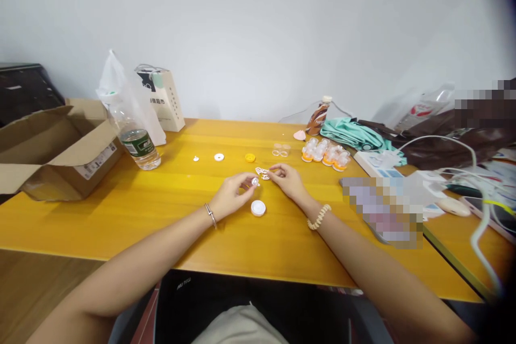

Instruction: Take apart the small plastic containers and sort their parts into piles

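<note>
My left hand (234,192) pinches a small whitish round part (255,181) between thumb and fingertips, just above the table. To its right, my right hand (288,178) has its fingertips at a cluster of small white openwork pieces (262,171); whether one is gripped I cannot make out. A round white lidded piece (258,208) lies nearer to me, below both hands. Beyond the hands are a yellow round cap (250,158), a white ring (219,157), a tiny white part (195,159) and some clear rings (281,152).
Clear capsules with orange bases (325,153) stand at the right, near a brown drink bottle (317,116) and a teal cloth (358,133). A phone (374,209), cables and boxes crowd the right edge. At left are an open carton (68,156) and a water bottle (137,142).
</note>
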Demonstrator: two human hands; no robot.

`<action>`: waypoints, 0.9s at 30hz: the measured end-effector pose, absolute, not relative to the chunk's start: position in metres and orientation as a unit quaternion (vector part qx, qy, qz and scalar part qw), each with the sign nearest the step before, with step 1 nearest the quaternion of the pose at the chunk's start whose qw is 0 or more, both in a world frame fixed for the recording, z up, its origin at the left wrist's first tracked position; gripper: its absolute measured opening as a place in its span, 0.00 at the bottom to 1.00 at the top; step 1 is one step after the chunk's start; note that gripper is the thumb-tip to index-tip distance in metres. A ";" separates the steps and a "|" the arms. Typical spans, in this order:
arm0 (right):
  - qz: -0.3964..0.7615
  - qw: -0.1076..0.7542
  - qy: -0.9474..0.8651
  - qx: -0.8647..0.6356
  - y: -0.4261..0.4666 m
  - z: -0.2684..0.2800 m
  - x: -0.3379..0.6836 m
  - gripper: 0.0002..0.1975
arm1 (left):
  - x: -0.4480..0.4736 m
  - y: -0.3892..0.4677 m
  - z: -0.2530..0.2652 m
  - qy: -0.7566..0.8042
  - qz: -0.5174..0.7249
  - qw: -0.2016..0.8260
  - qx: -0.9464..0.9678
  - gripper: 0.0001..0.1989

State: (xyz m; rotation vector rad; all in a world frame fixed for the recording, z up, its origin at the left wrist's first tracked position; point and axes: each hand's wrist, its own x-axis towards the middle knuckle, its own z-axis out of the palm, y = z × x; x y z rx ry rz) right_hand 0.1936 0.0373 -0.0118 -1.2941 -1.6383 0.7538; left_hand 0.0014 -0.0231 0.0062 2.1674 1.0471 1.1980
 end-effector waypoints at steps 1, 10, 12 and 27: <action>0.310 0.451 -0.657 -0.518 0.034 -0.008 0.194 0.12 | 0.002 -0.023 0.005 0.383 0.433 0.244 0.779 0.11; 0.527 0.314 -0.719 -0.327 -0.006 0.016 0.187 0.10 | 0.004 -0.024 0.010 0.351 0.431 0.434 0.710 0.12; 0.536 0.293 -0.725 -0.319 -0.009 0.016 0.187 0.10 | 0.004 -0.024 0.014 0.365 0.437 0.410 0.713 0.11; 0.397 0.331 -0.788 -0.334 -0.012 0.021 0.183 0.10 | 0.007 -0.030 0.015 0.385 0.500 0.429 0.646 0.14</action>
